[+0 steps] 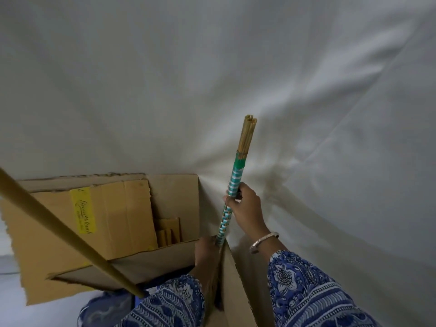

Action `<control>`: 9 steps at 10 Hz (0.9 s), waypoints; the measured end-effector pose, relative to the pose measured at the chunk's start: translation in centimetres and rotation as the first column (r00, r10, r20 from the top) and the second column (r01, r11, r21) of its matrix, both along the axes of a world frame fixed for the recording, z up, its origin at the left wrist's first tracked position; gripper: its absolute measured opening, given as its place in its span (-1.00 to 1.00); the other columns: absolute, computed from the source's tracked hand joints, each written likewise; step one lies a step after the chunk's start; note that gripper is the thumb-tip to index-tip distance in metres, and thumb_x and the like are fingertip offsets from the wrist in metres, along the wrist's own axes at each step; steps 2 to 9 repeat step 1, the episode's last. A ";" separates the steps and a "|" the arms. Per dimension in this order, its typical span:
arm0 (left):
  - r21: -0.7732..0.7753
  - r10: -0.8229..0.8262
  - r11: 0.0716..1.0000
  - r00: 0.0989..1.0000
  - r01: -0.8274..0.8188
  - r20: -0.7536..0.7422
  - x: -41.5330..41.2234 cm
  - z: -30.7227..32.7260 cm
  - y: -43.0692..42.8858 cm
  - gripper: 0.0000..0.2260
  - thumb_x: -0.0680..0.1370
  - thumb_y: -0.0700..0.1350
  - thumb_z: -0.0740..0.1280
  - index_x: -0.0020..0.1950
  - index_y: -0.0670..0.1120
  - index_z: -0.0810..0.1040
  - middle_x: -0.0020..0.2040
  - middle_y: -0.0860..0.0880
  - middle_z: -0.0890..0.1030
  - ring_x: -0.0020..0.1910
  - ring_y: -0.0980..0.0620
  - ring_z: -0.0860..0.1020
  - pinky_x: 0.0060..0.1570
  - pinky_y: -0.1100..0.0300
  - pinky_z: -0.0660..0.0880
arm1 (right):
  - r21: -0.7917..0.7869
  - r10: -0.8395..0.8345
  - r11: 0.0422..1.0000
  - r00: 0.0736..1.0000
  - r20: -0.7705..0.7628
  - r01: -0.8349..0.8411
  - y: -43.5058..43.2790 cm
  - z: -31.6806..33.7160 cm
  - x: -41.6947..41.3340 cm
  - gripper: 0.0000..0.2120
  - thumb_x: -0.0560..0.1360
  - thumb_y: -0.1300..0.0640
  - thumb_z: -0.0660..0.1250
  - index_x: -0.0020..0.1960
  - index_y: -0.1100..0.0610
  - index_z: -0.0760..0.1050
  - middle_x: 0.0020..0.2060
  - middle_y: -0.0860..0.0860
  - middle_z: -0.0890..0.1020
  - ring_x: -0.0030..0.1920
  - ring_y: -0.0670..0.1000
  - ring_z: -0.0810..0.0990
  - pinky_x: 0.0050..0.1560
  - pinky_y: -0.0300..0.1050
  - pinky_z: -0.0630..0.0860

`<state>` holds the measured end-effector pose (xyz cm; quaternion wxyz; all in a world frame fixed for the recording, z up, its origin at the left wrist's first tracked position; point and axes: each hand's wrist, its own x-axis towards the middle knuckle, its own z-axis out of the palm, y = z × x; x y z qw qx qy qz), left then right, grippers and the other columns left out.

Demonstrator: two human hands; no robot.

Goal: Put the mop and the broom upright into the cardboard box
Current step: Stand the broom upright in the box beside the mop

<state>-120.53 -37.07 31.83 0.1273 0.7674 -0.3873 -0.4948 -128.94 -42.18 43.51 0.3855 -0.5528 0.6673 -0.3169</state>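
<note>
The broom stands nearly upright at the right corner of the open cardboard box. Its handle is wrapped in teal and white tape, with bare yellow sticks at the top. My right hand is shut on the wrapped handle above the box rim. My left hand grips the broom lower down at the box's near right corner, partly hidden by the flap. A long yellowish mop pole slants from the left edge down into the box near its front; the mop head is hidden.
A white cloth backdrop hangs behind and to the right of the box. Box flaps spread out to the left and front, one bearing a yellow label. Loose cardboard pieces stand inside the box.
</note>
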 end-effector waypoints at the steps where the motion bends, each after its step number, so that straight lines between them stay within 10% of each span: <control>1: -0.081 0.014 0.997 0.999 -0.018 -0.051 1.5 2.5 0.6 -0.82 0.54 -0.16 0.24 -0.03 -0.24 0.57 -0.10 -0.19 0.63 -0.19 -0.01 0.50 -0.19 0.16 0.44 | 0.066 -0.073 0.995 0.997 0.038 0.070 1.3 1.6 0.3 -0.59 0.44 0.26 0.38 0.26 0.25 0.39 0.07 0.05 0.54 0.12 0.06 0.53 -0.21 -0.49 0.36; 9: -0.081 0.014 0.997 0.999 -0.018 -0.051 1.5 2.5 0.6 -0.82 0.54 -0.16 0.24 -0.03 -0.24 0.57 -0.10 -0.19 0.63 -0.19 -0.01 0.50 -0.19 0.16 0.44 | 0.066 -0.073 0.995 0.997 0.038 0.070 1.3 1.6 0.3 -0.59 0.44 0.26 0.38 0.26 0.25 0.39 0.07 0.05 0.54 0.12 0.06 0.53 -0.21 -0.49 0.36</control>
